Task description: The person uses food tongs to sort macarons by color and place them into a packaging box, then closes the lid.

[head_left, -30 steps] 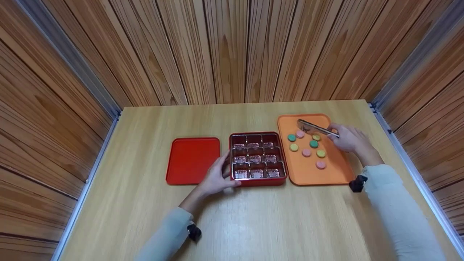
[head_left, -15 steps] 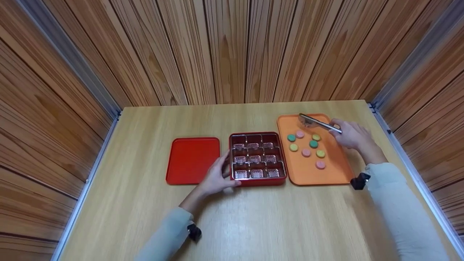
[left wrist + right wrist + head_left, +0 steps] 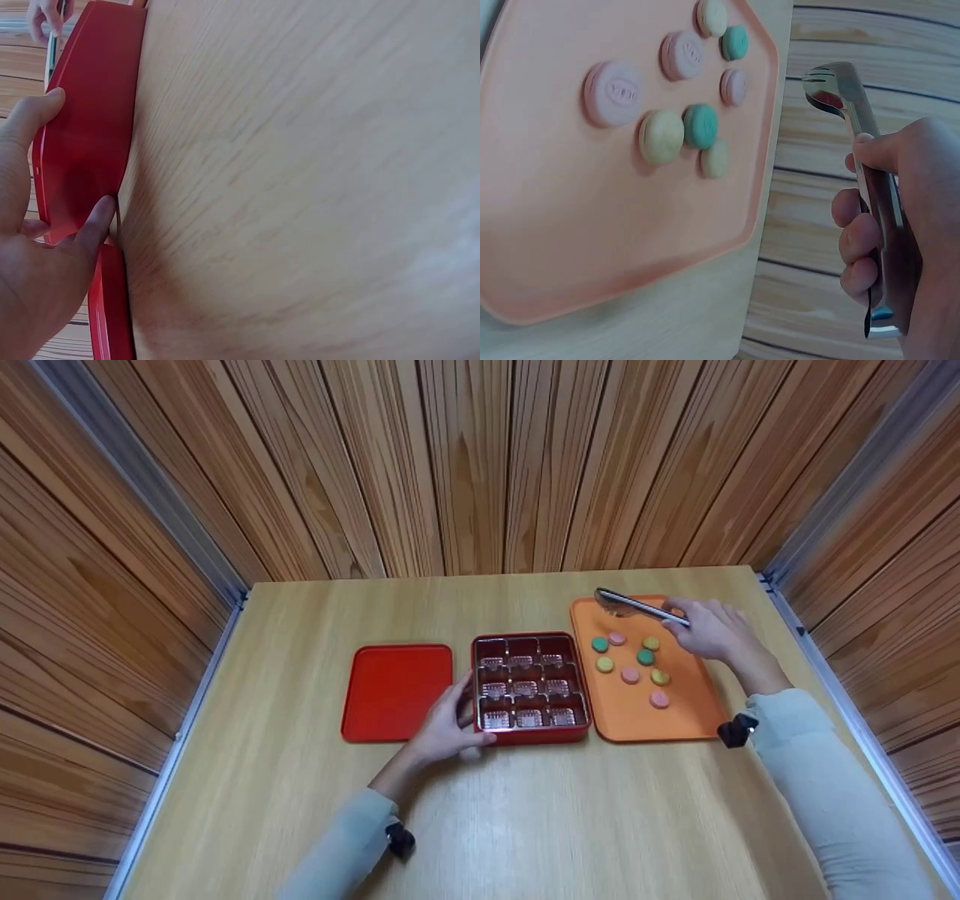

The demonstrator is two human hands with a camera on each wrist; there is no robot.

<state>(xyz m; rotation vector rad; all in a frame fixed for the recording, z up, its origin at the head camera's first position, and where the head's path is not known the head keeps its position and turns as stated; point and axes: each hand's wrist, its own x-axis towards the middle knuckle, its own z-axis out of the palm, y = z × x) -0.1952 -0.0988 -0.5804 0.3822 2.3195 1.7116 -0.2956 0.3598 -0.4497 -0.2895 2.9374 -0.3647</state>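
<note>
Tongs (image 3: 887,202) sit clasped in your right hand (image 3: 709,628), tips near the orange tray's (image 3: 637,721) far-left corner — macarons (image 3: 630,675) lie around its middle — while your left hand (image 3: 442,729) holds the red nine-compartment box (image 3: 536,737) at its near-left corner.

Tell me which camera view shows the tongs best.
The right wrist view: the tongs appear large, from tips to rear end, in the right hand. The head view shows them small, from above; the left wrist view, only a sliver beyond the red box.
</note>
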